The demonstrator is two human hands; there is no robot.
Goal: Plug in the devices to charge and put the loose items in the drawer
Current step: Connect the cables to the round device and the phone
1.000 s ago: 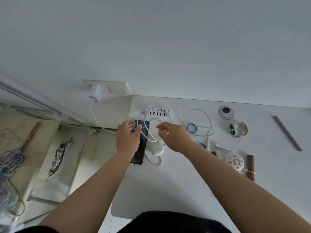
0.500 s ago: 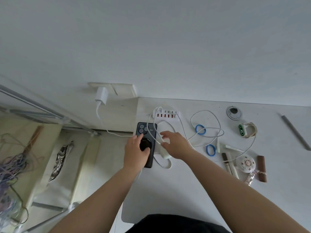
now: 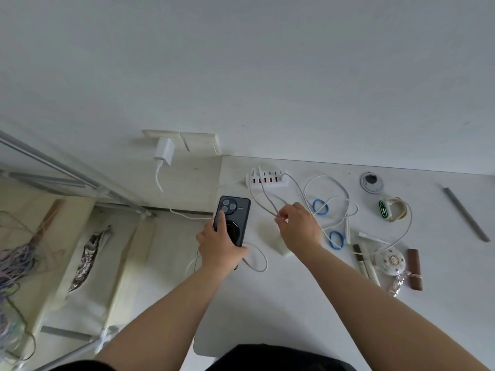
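Observation:
A dark phone [image 3: 237, 212] lies face down near the left edge of the white table [image 3: 281, 303]. My left hand [image 3: 219, 243] grips its near end, forefinger stretched up its back. A white USB charging hub [image 3: 267, 179] sits at the table's back with white cables [image 3: 328, 199] plugged in. My right hand [image 3: 297, 226] pinches a loop of white cable right of the phone. A pale green device [image 3: 281, 246] lies partly under that hand. A smart band [image 3: 385, 209] with a lit green screen lies further right.
Two blue rings [image 3: 320, 207], a round decorated box [image 3: 391, 261], brown sticks [image 3: 414, 269], a grey puck [image 3: 371, 182] and a grey rod [image 3: 464, 214] lie on the right. A white plug [image 3: 163, 152] sits in the wall socket. A shelf frame [image 3: 80, 183] stands to the left.
My left hand slid down the phone to its near end. My right hand rose from the pale device and took hold of a cable loop. The camera shifted, so everything sits lower right.

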